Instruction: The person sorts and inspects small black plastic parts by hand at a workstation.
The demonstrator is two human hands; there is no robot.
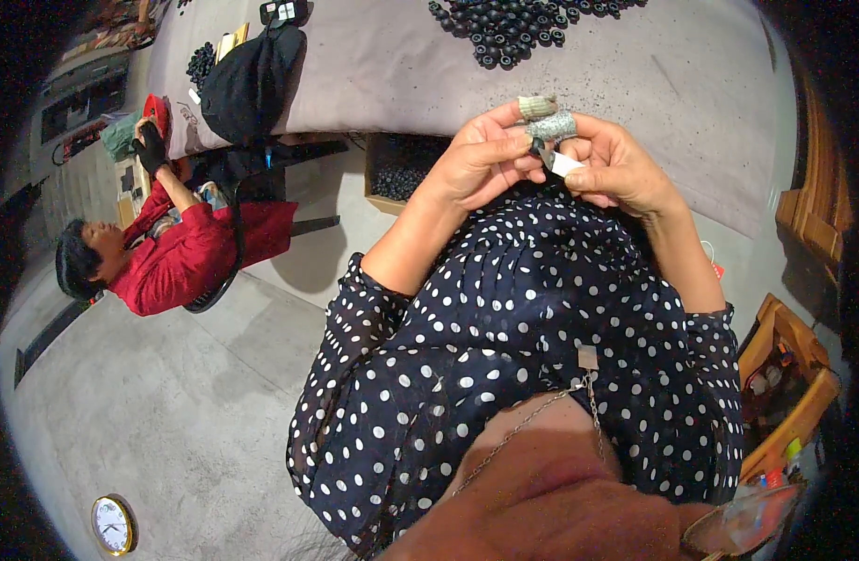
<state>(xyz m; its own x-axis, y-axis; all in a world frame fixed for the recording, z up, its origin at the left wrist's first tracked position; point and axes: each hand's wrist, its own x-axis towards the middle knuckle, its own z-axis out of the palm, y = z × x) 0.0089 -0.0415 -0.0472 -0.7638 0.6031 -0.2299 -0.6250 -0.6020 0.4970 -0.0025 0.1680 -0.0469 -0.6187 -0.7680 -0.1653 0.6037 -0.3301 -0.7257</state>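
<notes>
My left hand [485,157] is closed, pinching a small black rubber-like part [538,147] between thumb and fingertips. Close against it, my right hand [626,173] grips a small blade with a white end [567,165]; its thin grey tip reaches toward the black part. A pale ribbed cover [537,107] wraps a finger of my left hand, and a grey-green speckled one [553,126] wraps a finger of my right. Both hands are held above my lap, near the table edge. The exact contact between blade and part is too small to make out.
Across the cloth-covered table [373,75] lie a heap of round black parts [504,28], a black bag [256,79] and scattered dark crumbs. Under its edge stands a box of black pieces [397,182]. At left sits a co-worker in red [195,252]; a wooden chair [785,374] is at right.
</notes>
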